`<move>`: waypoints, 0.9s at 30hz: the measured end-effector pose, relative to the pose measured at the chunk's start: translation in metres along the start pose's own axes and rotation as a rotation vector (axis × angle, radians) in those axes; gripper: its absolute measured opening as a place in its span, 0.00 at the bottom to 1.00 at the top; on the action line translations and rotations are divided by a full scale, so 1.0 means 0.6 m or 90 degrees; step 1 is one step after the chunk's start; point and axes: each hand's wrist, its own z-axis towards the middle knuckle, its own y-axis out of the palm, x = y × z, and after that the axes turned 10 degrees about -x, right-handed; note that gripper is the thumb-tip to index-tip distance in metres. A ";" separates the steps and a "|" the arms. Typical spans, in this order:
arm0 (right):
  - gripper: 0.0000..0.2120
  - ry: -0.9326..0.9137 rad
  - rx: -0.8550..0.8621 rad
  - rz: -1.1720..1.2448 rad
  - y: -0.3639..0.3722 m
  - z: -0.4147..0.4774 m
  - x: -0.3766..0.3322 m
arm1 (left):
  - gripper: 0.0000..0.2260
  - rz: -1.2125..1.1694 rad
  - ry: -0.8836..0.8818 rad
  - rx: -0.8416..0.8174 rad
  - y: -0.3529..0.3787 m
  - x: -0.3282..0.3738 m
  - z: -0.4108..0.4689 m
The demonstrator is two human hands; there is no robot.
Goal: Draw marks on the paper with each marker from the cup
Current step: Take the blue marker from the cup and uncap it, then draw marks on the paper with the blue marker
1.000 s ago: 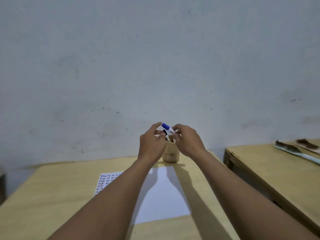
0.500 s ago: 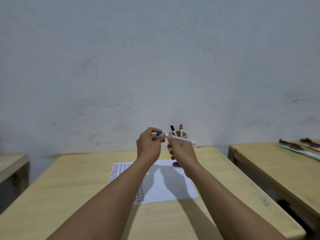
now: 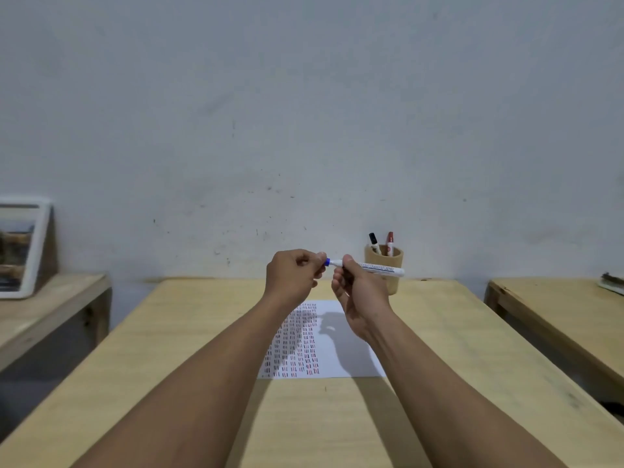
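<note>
Both hands are raised above the white paper (image 3: pixel 341 352). My right hand (image 3: pixel 358 298) grips the white barrel of a blue marker (image 3: pixel 378 268), held level. My left hand (image 3: pixel 293 275) is closed around the marker's blue cap (image 3: pixel 327 262) at the left end. Rows of small red and blue marks cover the paper's left half. Behind the hands stands a wooden cup (image 3: pixel 385 265) with a black marker (image 3: pixel 374 242) and a red marker (image 3: pixel 390 242) sticking out.
The paper lies on a light wooden table (image 3: pixel 175 349) against a grey wall. A second table (image 3: pixel 560 312) stands to the right with an object at its far edge. A low shelf at left carries a framed picture (image 3: pixel 20 248).
The hands have lifted the blue marker out of the cup and drawn it back toward me. The view has widened, and the cup's other two markers now show.
</note>
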 end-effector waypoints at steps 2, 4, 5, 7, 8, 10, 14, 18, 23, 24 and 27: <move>0.09 0.003 0.006 -0.011 0.000 0.005 0.011 | 0.07 0.009 -0.021 0.018 -0.022 -0.013 0.001; 0.08 0.017 0.014 -0.042 -0.003 0.010 0.022 | 0.03 0.074 -0.037 0.039 -0.044 -0.030 0.003; 0.08 0.026 0.014 -0.059 -0.004 0.013 0.027 | 0.02 0.114 -0.047 0.051 -0.055 -0.040 0.004; 0.08 0.040 0.011 -0.101 -0.005 0.017 0.041 | 0.03 0.193 -0.073 0.077 -0.079 -0.064 0.003; 0.07 0.047 0.010 -0.124 -0.005 0.018 0.047 | 0.04 0.231 -0.088 0.087 -0.091 -0.078 0.003; 0.07 0.057 0.008 -0.158 -0.004 0.019 0.056 | 0.06 0.316 -0.122 0.099 -0.112 -0.108 0.000; 0.08 0.063 0.005 -0.222 -0.003 0.029 0.064 | 0.13 0.472 -0.138 0.088 -0.137 -0.160 -0.006; 0.09 0.046 -0.012 -0.260 0.004 0.038 0.057 | 0.13 0.530 -0.135 0.089 -0.141 -0.155 -0.002; 0.10 0.037 0.000 -0.323 -0.014 0.031 0.078 | 0.19 0.482 -0.151 0.052 -0.128 -0.162 -0.018; 0.09 0.036 0.026 -0.345 -0.028 0.023 0.097 | 0.22 0.486 -0.168 0.017 -0.123 -0.181 -0.030; 0.10 -0.001 0.030 -0.448 -0.046 0.020 0.096 | 0.25 0.523 -0.158 0.024 -0.114 -0.190 -0.060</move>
